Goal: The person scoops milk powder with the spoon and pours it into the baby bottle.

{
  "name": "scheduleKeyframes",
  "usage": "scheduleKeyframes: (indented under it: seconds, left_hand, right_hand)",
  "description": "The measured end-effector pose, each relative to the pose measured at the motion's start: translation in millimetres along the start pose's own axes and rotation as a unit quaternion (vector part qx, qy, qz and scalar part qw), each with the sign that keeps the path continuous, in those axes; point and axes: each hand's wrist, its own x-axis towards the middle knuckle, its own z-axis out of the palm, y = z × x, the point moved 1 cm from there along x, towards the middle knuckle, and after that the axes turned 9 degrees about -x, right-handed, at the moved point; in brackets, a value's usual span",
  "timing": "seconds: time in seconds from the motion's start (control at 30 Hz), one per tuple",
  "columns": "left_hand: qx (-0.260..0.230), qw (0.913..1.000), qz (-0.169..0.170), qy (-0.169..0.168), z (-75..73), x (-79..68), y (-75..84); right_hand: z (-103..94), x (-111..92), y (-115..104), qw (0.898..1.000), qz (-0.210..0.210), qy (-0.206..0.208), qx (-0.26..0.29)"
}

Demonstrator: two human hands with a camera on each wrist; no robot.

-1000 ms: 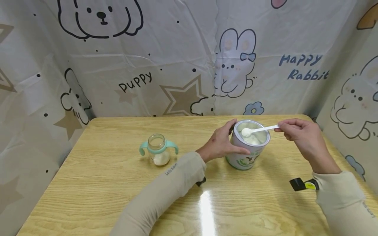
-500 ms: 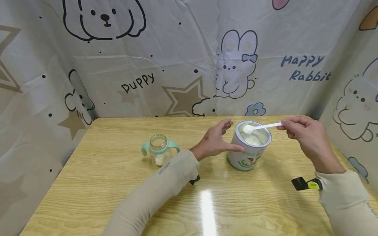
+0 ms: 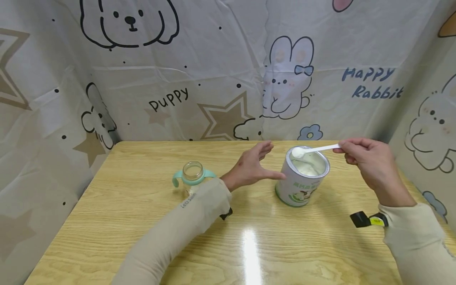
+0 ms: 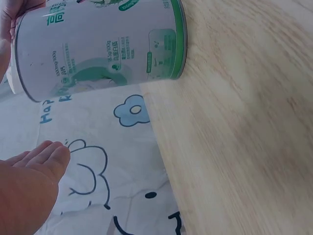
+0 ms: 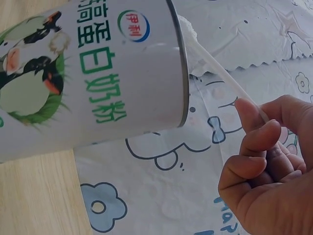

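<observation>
My right hand (image 3: 372, 164) pinches the end of a white milk powder scoop (image 3: 324, 148) between thumb and fingers. The scoop's bowl, heaped with white powder, is over the mouth of a milk powder can (image 3: 293, 188). The can stands upright on the table, its top off and powder visible inside. In the right wrist view the heaped powder (image 5: 188, 30) shows just beyond the can's rim. My left hand (image 3: 249, 168) is spread beside the can, thumb tip close to its side. The left wrist view shows its straight fingers (image 4: 49, 159) apart from the can (image 4: 98, 54).
A baby bottle (image 3: 194, 180) with mint-green handles stands uncapped on the left of the wooden table (image 3: 278, 249), powder in it. My left sleeve (image 3: 185, 221) covers part of it in the head view. A printed cloth (image 3: 213, 59) rises behind the table.
My left hand has let go of the can and moved left, its forearm now overlapping the bottle. The heaped scoop has risen slightly toward the can's back rim.
</observation>
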Motion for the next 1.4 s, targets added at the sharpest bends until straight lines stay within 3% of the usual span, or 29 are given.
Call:
scheduleKeyframes:
  seconds: [0.3, 0.53, 0.8, 1.4]
  left_hand:
    - [-0.013, 0.9999, -0.003, 0.009, -15.1, -6.2, 0.5]
    - [-0.011, 0.9998, -0.009, 0.016, -29.9, -12.3, 1.8]
    - [-0.016, 0.9996, -0.015, 0.018, -44.6, -19.2, 2.6]
    - [-0.037, 0.9983, -0.026, 0.036, -77.1, -37.5, 4.3]
  right_hand:
    - [9.2, 2.0, -8.2, 0.999, 0.002, 0.002, -0.045]
    - [17.8, 4.6, -13.6, 0.999, -0.006, -0.016, 0.027]
    - [28.5, 6.8, -18.9, 0.998, -0.006, -0.025, 0.062]
    - [52.8, 11.2, -27.1, 0.998, -0.017, -0.038, 0.051]
